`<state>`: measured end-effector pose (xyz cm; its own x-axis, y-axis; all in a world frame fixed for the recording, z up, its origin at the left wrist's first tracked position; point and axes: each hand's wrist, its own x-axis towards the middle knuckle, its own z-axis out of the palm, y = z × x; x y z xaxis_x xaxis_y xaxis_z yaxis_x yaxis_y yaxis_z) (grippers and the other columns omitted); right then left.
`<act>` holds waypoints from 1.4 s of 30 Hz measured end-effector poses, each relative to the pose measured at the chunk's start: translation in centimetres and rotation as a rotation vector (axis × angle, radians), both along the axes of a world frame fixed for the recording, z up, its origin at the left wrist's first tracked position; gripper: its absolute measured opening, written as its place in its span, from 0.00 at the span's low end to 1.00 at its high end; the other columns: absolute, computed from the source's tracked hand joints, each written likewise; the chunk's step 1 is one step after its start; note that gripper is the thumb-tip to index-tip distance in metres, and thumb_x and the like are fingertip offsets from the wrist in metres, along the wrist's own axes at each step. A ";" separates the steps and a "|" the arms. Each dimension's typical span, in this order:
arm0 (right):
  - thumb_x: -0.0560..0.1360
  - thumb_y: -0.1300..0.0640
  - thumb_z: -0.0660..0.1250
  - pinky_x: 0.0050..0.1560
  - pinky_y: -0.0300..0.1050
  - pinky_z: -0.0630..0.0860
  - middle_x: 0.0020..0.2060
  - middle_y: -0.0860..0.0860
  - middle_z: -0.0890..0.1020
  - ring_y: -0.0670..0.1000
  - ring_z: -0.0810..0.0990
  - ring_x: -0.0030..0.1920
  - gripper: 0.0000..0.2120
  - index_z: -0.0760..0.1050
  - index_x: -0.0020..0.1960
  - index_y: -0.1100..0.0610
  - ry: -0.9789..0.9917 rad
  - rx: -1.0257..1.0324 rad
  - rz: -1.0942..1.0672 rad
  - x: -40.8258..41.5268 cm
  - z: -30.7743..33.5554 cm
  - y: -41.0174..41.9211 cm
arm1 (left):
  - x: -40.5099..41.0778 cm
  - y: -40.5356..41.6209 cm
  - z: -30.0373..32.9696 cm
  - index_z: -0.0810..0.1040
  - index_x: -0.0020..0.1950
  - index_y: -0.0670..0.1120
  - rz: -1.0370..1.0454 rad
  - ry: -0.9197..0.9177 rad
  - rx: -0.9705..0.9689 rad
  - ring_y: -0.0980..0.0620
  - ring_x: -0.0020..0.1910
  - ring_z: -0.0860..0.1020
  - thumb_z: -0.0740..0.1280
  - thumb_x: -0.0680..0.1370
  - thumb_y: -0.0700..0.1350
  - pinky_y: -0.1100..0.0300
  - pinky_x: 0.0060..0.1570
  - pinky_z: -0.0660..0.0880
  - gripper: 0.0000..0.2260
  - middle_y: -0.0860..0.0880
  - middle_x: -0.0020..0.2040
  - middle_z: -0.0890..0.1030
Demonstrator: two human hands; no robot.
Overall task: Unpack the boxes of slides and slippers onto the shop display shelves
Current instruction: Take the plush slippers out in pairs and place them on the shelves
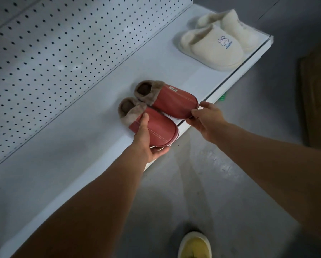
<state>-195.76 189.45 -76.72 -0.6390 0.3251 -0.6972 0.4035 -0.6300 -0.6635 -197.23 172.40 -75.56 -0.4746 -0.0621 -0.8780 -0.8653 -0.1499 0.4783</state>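
At frame centre, pair of red leather fur-lined slippers [156, 112] sits on white metal shelf [81, 138], toes at front edge. Left hand [146, 142] grasps nearer slipper's toe; right hand [206, 118] pinches farther toe. Long axes run toward pegboard, upper left.

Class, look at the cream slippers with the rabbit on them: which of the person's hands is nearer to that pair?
Right. The right hand pinches the toe of the farther red slipper, the one nearer the cream slippers. The left hand grips the other red slipper, farther away.
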 end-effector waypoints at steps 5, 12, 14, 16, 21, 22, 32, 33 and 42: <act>0.75 0.72 0.61 0.38 0.43 0.81 0.46 0.60 0.78 0.55 0.80 0.44 0.09 0.76 0.51 0.64 -0.039 -0.018 -0.046 -0.8 -0.3 0.8 | -1.6 1.3 0.0 0.67 0.71 0.49 -0.029 0.025 0.002 0.44 0.46 0.77 0.71 0.71 0.65 0.40 0.51 0.80 0.35 0.43 0.55 0.74; 0.75 0.69 0.65 0.47 0.41 0.76 0.48 0.55 0.76 0.51 0.75 0.49 0.09 0.75 0.53 0.60 -0.061 -0.068 -0.006 0.4 -0.3 1.0 | -1.0 1.9 -0.3 0.67 0.72 0.49 0.042 0.104 -0.016 0.46 0.53 0.76 0.67 0.78 0.55 0.44 0.59 0.77 0.24 0.44 0.63 0.74; 0.75 0.68 0.65 0.54 0.43 0.76 0.46 0.53 0.76 0.49 0.75 0.45 0.07 0.75 0.51 0.59 -0.061 -0.079 -0.008 1.4 0.0 1.1 | -0.8 2.0 -0.4 0.68 0.71 0.48 0.097 0.126 -0.021 0.45 0.60 0.75 0.68 0.78 0.53 0.47 0.60 0.77 0.23 0.44 0.66 0.74; 0.75 0.67 0.65 0.57 0.45 0.77 0.45 0.55 0.75 0.49 0.73 0.41 0.08 0.74 0.54 0.62 -0.059 -0.094 -0.017 2.7 0.6 1.4 | -0.3 2.1 0.2 0.69 0.70 0.48 0.148 0.156 -0.031 0.46 0.62 0.74 0.67 0.79 0.52 0.50 0.64 0.74 0.21 0.45 0.68 0.73; 0.78 0.68 0.59 0.57 0.51 0.79 0.51 0.59 0.79 0.56 0.79 0.50 0.12 0.74 0.59 0.64 -0.036 -0.138 0.022 7.1 3.0 2.3 | 2.1 2.5 2.2 0.69 0.73 0.46 0.130 0.155 -0.173 0.46 0.63 0.72 0.66 0.80 0.49 0.51 0.64 0.74 0.22 0.45 0.71 0.70; 0.78 0.68 0.57 0.55 0.52 0.79 0.52 0.60 0.79 0.57 0.79 0.51 0.13 0.74 0.60 0.64 -0.034 -0.146 0.018 8.1 3.5 2.4 | 3.0 2.7 2.8 0.71 0.71 0.45 0.097 0.153 -0.160 0.47 0.61 0.73 0.66 0.80 0.48 0.51 0.60 0.76 0.20 0.44 0.69 0.72; 0.80 0.59 0.59 0.47 0.48 0.77 0.47 0.55 0.82 0.52 0.81 0.44 0.10 0.74 0.60 0.57 0.001 -0.116 0.043 21.8 8.6 6.0 | 15.6 7.1 10.1 0.75 0.56 0.44 -0.150 0.156 0.093 0.46 0.56 0.78 0.61 0.83 0.44 0.52 0.57 0.75 0.06 0.46 0.51 0.80; 0.80 0.58 0.60 0.46 0.47 0.77 0.47 0.54 0.82 0.52 0.81 0.44 0.10 0.75 0.60 0.57 0.009 -0.108 0.043 23.6 9.1 6.5 | 17.0 7.9 10.7 0.75 0.55 0.44 -0.177 0.159 0.102 0.47 0.54 0.79 0.61 0.83 0.44 0.52 0.55 0.75 0.06 0.46 0.50 0.80; 0.79 0.56 0.62 0.38 0.42 0.70 0.41 0.53 0.81 0.51 0.79 0.38 0.07 0.75 0.55 0.55 -0.120 0.008 -0.083 46.0 11.4 11.3 | 34.7 15.4 12.2 0.76 0.48 0.48 -0.388 0.087 0.170 0.51 0.44 0.79 0.61 0.81 0.44 0.57 0.43 0.75 0.05 0.48 0.46 0.81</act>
<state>-149.78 200.71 -65.32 -0.5215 0.3795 -0.7642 0.4272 -0.6592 -0.6189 -162.52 187.81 -63.32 -0.5072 0.2777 -0.8159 -0.8306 0.0951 0.5487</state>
